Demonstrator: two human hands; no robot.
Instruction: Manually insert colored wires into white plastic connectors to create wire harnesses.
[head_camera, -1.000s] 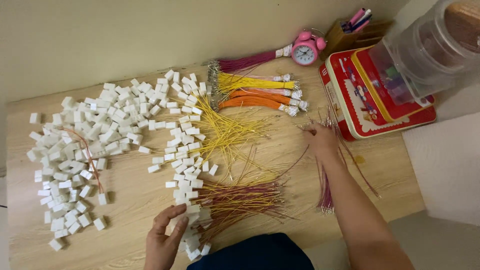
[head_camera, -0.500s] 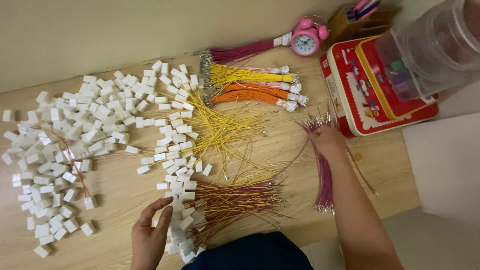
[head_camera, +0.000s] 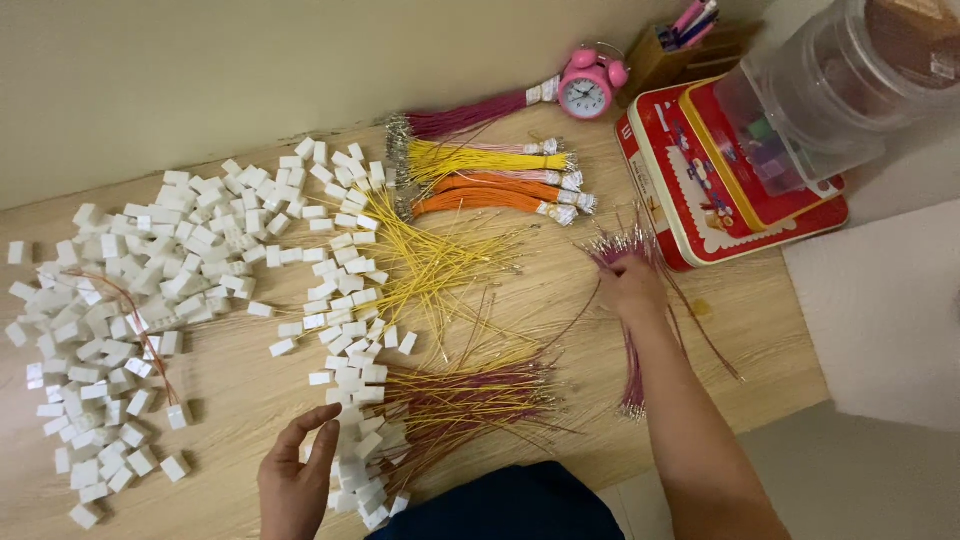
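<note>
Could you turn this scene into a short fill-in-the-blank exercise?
1. The right hand grips a bunch of thin ____ wires.
2. The small round alarm clock is coloured ____.
3. The left hand hovers beside small ____ plastic connector blocks.

Missing words: purple; pink; white

- pink alarm clock (head_camera: 588, 85), top centre
- red tin box (head_camera: 700, 190), upper right
- clear plastic jar (head_camera: 830, 90), top right corner
- pen holder (head_camera: 680, 45) beside the clock
- orange wire bundle (head_camera: 490, 198), upper centre
</note>
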